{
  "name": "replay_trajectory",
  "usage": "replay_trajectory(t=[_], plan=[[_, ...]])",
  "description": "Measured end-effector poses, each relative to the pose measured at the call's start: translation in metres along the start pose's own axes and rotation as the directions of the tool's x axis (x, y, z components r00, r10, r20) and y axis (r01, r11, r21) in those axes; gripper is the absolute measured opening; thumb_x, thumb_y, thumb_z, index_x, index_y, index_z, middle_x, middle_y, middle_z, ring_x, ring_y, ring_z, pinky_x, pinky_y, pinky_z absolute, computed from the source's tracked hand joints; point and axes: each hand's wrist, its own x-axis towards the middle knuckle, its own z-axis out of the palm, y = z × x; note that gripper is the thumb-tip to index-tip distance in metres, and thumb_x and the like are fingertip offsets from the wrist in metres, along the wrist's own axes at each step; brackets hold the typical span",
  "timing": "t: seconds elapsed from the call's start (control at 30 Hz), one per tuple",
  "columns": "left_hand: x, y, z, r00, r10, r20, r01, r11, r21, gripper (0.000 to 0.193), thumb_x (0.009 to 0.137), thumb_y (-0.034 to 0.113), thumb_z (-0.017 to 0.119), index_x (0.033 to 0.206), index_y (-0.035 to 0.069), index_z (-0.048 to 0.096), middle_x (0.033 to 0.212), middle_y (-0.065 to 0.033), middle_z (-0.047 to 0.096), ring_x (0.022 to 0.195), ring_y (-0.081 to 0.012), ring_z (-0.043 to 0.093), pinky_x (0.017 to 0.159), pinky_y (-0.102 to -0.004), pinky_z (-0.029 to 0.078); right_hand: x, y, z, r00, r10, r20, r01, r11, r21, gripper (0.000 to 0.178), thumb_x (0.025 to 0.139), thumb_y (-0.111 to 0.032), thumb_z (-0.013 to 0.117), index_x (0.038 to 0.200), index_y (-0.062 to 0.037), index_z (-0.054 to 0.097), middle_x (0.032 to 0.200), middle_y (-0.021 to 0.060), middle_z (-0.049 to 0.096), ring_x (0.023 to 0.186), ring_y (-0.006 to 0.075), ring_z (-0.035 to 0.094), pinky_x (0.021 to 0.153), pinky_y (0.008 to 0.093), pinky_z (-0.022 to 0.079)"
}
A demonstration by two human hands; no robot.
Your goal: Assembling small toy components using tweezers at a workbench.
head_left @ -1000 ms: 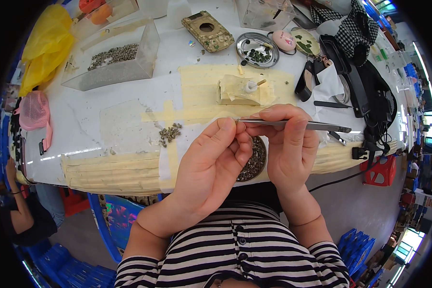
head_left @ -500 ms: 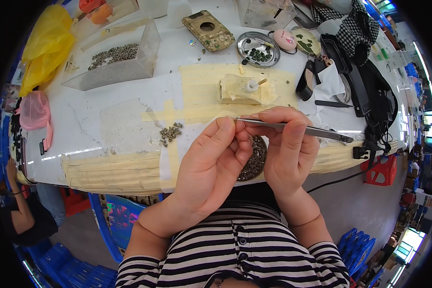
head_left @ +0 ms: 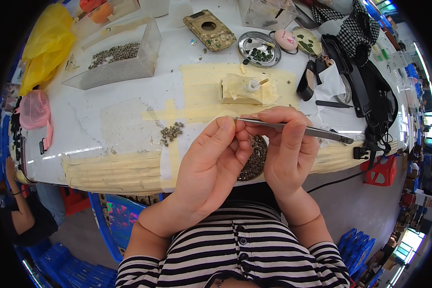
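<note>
My right hand point(head_left: 293, 149) is closed round a pair of metal tweezers point(head_left: 317, 131), whose tip reaches to my left fingertips. My left hand point(head_left: 213, 161) pinches something too small to make out at that tip. Below and partly behind my hands stands a round dish point(head_left: 255, 161) full of tiny grey-brown parts. Left of my left hand lies a loose pile of similar small parts point(head_left: 171, 133). Beyond my hands, a small bottle point(head_left: 253, 86) with a stick in it sits in a tape-covered block point(head_left: 230, 93).
A clear box point(head_left: 149, 67) of small parts stands at the back left, with a yellow bag point(head_left: 45, 45) beside it. Toward the back are a camouflage model tank hull point(head_left: 218, 38) and a metal plate point(head_left: 276, 60) of dark green bits. Black straps point(head_left: 348, 72) lie right. Another person's arm point(head_left: 19, 206) shows far left.
Both hands and the tweezers hold almost the same pose. The view has shifted very slightly; nothing has been picked up or put down.
</note>
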Motion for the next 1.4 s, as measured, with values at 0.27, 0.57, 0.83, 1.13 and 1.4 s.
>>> replay_trajectory(t=[0.27,0.57,0.83,1.13,1.4], plan=[[0.0009,0.0009,-0.0012,1.000,-0.006,0.017,0.006,1.000,0.000,0.026,0.100,0.022,0.042,0.100,0.001,0.058,0.089,-0.0028,0.055,0.082,-0.0106,0.048,0.070,-0.0234,0.042,0.0015,-0.0013,0.0002,1.000,0.008,0.009,-0.008,1.000,-0.008,0.037,0.101,-0.024,0.038,0.099,0.0068,0.058,0.096,0.0124,0.061,0.087,0.0178,0.065,0.078,0.0287,0.055],[0.0013,0.0017,0.0027,1.000,-0.014,-0.011,0.014,1.000,0.003,0.026,0.100,0.022,0.043,0.100,0.001,0.057,0.088,-0.0029,0.055,0.081,-0.0106,0.047,0.069,-0.0235,0.042,0.0017,-0.0001,-0.0003,1.000,0.011,-0.012,-0.011,1.000,0.000,0.036,0.101,-0.023,0.038,0.099,0.0068,0.058,0.096,0.0121,0.061,0.086,0.0175,0.065,0.077,0.0281,0.055],[0.0010,0.0013,0.0017,1.000,-0.005,-0.002,0.005,1.000,0.005,0.026,0.101,0.023,0.041,0.098,0.002,0.057,0.089,-0.0031,0.055,0.081,-0.0107,0.047,0.069,-0.0236,0.041,0.0018,-0.0006,0.0001,1.000,0.024,-0.010,-0.024,1.000,0.004,0.036,0.101,-0.023,0.038,0.099,0.0069,0.058,0.095,0.0118,0.062,0.086,0.0174,0.065,0.076,0.0279,0.055],[0.0011,0.0007,-0.0002,1.000,0.000,0.019,0.000,1.000,0.009,0.027,0.101,0.023,0.041,0.102,0.001,0.057,0.090,-0.0033,0.055,0.081,-0.0105,0.047,0.070,-0.0234,0.042,0.0005,-0.0006,-0.0002,0.999,0.034,-0.009,-0.034,0.999,0.015,0.037,0.101,-0.023,0.037,0.099,0.0070,0.058,0.096,0.0121,0.061,0.086,0.0179,0.065,0.077,0.0285,0.055],[0.0012,0.0007,-0.0001,1.000,0.002,0.023,-0.003,1.000,0.029,0.028,0.100,0.023,0.041,0.104,0.001,0.057,0.089,-0.0032,0.055,0.081,-0.0101,0.047,0.070,-0.0232,0.042,0.0009,0.0007,-0.0013,1.000,0.024,-0.005,-0.024,1.000,-0.018,0.038,0.101,-0.024,0.037,0.098,0.0065,0.060,0.096,0.0110,0.062,0.084,0.0158,0.064,0.077,0.0267,0.054]])
